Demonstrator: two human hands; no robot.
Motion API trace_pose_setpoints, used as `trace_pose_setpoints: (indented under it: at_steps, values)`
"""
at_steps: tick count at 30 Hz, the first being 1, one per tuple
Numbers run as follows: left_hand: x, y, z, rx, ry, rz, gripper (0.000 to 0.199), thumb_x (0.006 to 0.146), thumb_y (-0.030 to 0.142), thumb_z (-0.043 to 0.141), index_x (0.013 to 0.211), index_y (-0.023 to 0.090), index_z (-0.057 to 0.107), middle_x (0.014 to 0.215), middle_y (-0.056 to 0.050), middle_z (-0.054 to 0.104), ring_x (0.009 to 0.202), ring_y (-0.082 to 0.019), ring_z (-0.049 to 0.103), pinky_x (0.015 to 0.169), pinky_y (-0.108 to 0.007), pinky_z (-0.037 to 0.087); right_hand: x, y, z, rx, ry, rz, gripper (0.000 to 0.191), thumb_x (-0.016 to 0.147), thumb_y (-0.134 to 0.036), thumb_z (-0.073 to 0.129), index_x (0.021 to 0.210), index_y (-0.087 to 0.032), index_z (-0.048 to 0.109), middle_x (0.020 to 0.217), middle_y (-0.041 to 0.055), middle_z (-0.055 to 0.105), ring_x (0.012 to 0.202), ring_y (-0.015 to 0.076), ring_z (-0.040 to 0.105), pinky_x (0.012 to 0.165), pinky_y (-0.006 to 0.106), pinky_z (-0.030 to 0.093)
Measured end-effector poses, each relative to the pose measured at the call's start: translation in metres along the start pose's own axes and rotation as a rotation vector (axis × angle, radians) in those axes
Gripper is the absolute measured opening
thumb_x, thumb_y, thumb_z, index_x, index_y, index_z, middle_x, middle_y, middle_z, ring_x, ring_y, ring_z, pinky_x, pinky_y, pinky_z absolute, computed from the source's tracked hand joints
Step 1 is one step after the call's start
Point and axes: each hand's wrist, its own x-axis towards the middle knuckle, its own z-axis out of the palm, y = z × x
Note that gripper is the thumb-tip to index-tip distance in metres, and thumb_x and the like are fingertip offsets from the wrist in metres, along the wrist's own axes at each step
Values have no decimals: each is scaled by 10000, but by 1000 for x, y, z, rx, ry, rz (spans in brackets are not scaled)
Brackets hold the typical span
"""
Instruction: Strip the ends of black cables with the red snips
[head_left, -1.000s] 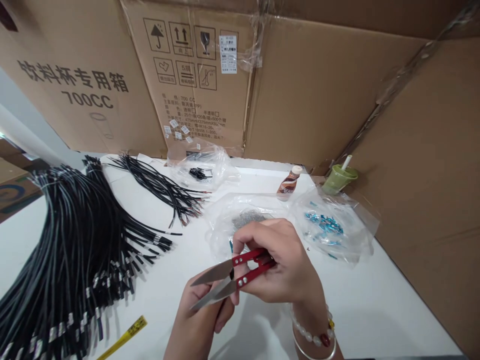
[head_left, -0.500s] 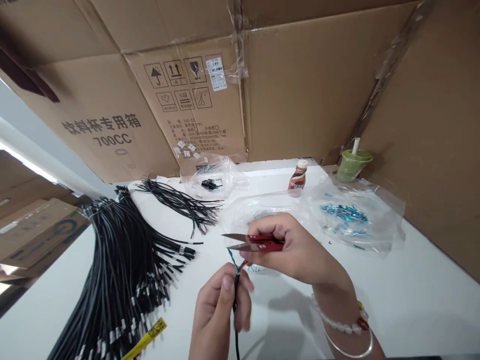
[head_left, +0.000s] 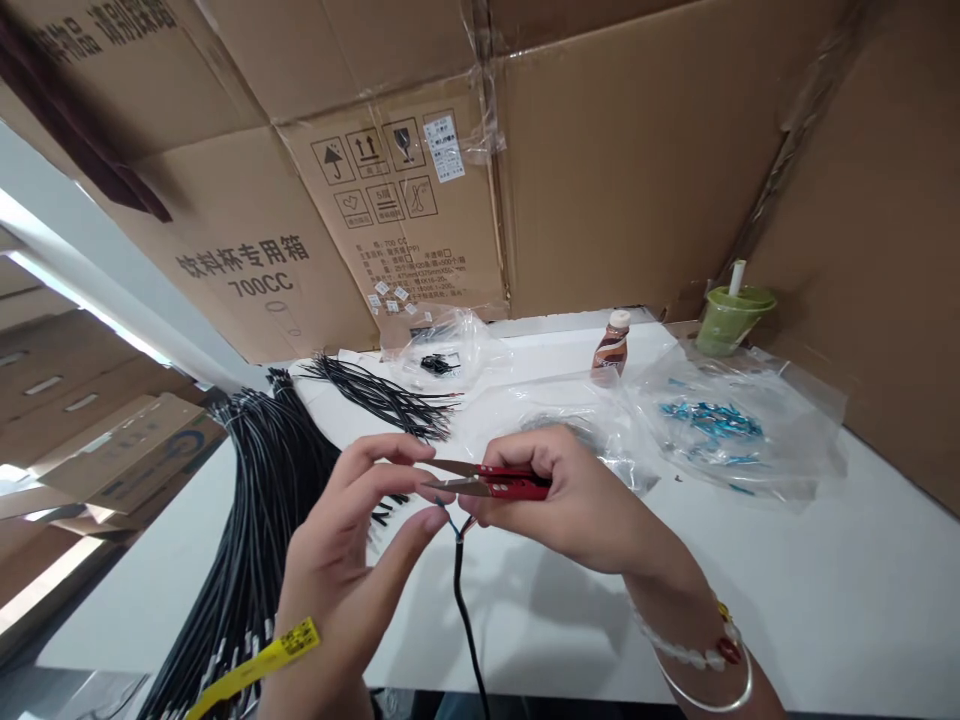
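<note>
My right hand (head_left: pixel 559 495) is closed around red-handled thread snips (head_left: pixel 521 485), their pointed blades spread apart and aimed left. Below the blades hangs a black cable (head_left: pixel 463 595) whose stripped upper end splits into thin coloured wires. The reddish wires run up to my right fingertips. With thumb and fingertips, my left hand (head_left: pixel 345 545) pinches the tip of the blue wire (head_left: pixel 451 522), close beside the blade points. The cable's lower part dangles down toward the table's front edge.
A large bundle of black cables (head_left: pixel 259 500) lies at left, with shorter black cables (head_left: pixel 382 390) behind. Clear bags (head_left: pixel 806 440) hold blue pieces and other small parts. A drink bottle (head_left: pixel 610 345) and green cup (head_left: pixel 727 320) stand before the cardboard wall (head_left: pixel 637 170).
My left hand has let go of the black cable's jacket and moved up to the blue wire's tip by the blades. The cable now hangs lower. The view has shifted slightly.
</note>
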Motion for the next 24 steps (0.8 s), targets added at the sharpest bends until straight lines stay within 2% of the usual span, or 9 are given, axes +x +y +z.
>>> trace_pose_setpoints:
  at_steps: [5, 8, 12, 15, 17, 21, 24]
  values:
    - [15, 18, -25, 421, -120, 259, 103, 873, 204, 598, 909, 296, 629, 1062, 12, 544, 1036, -140, 527, 892, -260, 419, 1, -1, 5, 4, 12, -17, 186, 756, -244, 713, 646, -157, 592, 580, -64, 456, 553, 54, 357, 497, 189, 277]
    - [23, 27, -38, 657, -179, 419, 84, 897, 211, 565, 879, 270, 622, 1056, -6, 541, 969, -162, 502, 834, -290, 390, 1, -1, 9, 21, 19, 23, 201, 748, -267, 713, 640, -157, 584, 570, -62, 438, 544, 58, 344, 484, 196, 264]
    - [26, 33, -47, 925, -163, 672, 135, 867, 112, 558, 856, 237, 608, 1081, -39, 548, 933, -225, 481, 791, -350, 366, 6, -2, 15, 115, 28, 81, 196, 724, -293, 714, 645, -158, 595, 563, -55, 467, 517, 60, 331, 478, 206, 271]
    - [26, 37, -50, 1062, -220, 810, 194, 885, 69, 460, 926, 196, 600, 1092, -76, 553, 951, -267, 495, 779, -384, 374, 11, 0, 19, 173, 27, 81, 199, 697, -308, 720, 637, -160, 602, 580, -42, 510, 531, 69, 374, 511, 214, 314]
    - [25, 40, -52, 1138, -257, 885, 249, 891, 46, 396, 941, 183, 598, 1064, -81, 558, 904, -262, 501, 749, -388, 372, 13, 4, 22, 182, 24, 83, 186, 687, -297, 716, 631, -163, 600, 596, -31, 535, 555, 80, 415, 535, 221, 335]
    - [26, 43, -54, 1230, -253, 932, 346, 894, 53, 316, 879, 207, 626, 1019, -70, 553, 823, -231, 472, 703, -373, 351, 16, 12, 27, 199, 16, 54, 230, 697, -344, 720, 624, -163, 598, 608, -15, 551, 590, 99, 440, 535, 233, 320]
    - [29, 41, -57, 1225, -222, 859, 375, 904, 116, 314, 812, 231, 659, 1023, -77, 537, 901, -234, 446, 740, -368, 350, 18, 16, 30, 216, 20, 33, 289, 705, -420, 728, 646, -160, 616, 581, -22, 517, 574, 98, 398, 509, 236, 280]
